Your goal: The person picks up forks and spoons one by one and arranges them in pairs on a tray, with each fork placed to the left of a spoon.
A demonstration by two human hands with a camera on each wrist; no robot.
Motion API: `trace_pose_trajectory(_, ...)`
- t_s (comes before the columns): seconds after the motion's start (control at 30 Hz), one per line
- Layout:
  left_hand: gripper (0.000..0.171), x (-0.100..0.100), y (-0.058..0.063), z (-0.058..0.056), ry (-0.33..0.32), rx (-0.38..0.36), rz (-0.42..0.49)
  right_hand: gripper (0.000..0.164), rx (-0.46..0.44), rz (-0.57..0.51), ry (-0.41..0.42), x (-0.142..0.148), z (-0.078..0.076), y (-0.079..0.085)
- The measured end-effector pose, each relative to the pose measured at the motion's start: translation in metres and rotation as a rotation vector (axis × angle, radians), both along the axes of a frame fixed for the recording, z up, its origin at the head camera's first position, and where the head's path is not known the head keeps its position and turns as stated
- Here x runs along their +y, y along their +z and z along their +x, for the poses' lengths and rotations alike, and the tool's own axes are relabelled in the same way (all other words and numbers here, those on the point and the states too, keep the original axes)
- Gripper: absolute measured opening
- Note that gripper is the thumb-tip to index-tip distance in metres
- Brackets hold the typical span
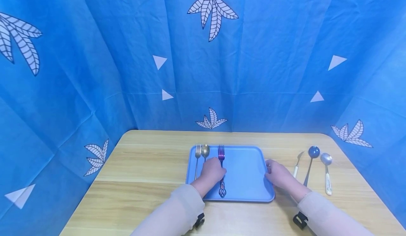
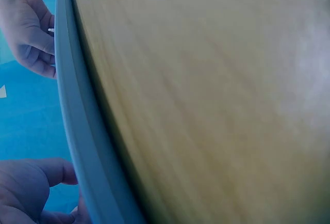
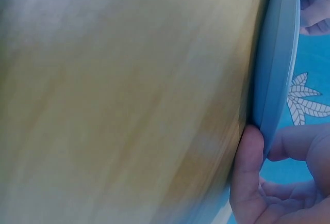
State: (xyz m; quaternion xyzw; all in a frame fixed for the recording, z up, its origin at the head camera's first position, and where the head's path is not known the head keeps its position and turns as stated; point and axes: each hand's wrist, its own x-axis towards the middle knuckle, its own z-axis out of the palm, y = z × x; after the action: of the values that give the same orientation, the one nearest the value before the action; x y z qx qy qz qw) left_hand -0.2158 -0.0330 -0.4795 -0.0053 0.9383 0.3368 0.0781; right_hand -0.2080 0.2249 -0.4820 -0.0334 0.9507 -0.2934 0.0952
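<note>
A blue tray [image 1: 244, 174] lies on the wooden table. My left hand [image 1: 210, 172] is over its left half, thumb and fingertips pinching the handle of a purple-tined fork [image 1: 221, 153] with an ornate dark handle end. Left of that fork lie a gold spoon [image 1: 205, 150], its handle hidden beneath the hand, and a slim fork [image 1: 198, 151]. With thumb and fingers, my right hand [image 1: 280, 175] grips the tray's right rim; the right wrist view shows the thumb [image 3: 249, 154] and a bent finger at the rim.
Right of the tray lie a knife [image 1: 296, 167] with a white handle, a dark round-bowled spoon [image 1: 314, 152] and a silver spoon [image 1: 326, 159] with a white patterned handle. A blue patterned cloth [image 1: 203, 70] hangs round the table's back and sides.
</note>
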Motion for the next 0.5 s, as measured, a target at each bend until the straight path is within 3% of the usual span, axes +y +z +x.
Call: trace_pose_trajectory(0.5,0.045,-0.0071,-0.0009,0.0003,-0.026,0.020,0.008,0.049,-0.011,-0.016,-0.009,0.0001,0.0006,-0.0012)
